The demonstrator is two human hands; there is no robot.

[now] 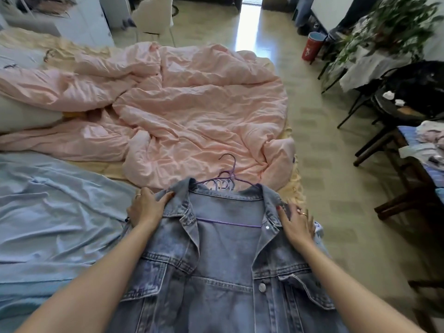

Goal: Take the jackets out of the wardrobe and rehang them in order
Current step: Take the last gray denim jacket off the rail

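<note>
Denim, faded blue: a button-front denim jacket (216,272) is lying open-fronted on the near edge of the bed, in the one head view I am watching. Its collar is pointing away from me, and a thin purple wire hanger (229,223) is sitting inside it, crossbar showing across the open front, hook (229,162) lying on the quilt beyond the collar. More purple hangers seem to be bunched under the neck; I cannot count them.

Left hand (146,207): I am seeing it curl over the jacket's left shoulder, fingers and thumb gripping the denim beside the collar. A ring is showing on one finger.

Right hand (296,223): it is resting on the jacket's right shoulder, fingers fairly straight and spread, pressing the cloth flat rather than pinching it. A ring is showing here too.

Bedding: a crumpled pink quilt (182,111) is covering the middle of the bed; a pale blue sheet (55,212) is lying to the left, touching the jacket's side.

Floor side, right: a dark wooden table (406,186), a black chair (408,92), a leafy green plant (384,27) and a red cylindrical bin (312,46) are standing well apart from the jacket.
</note>
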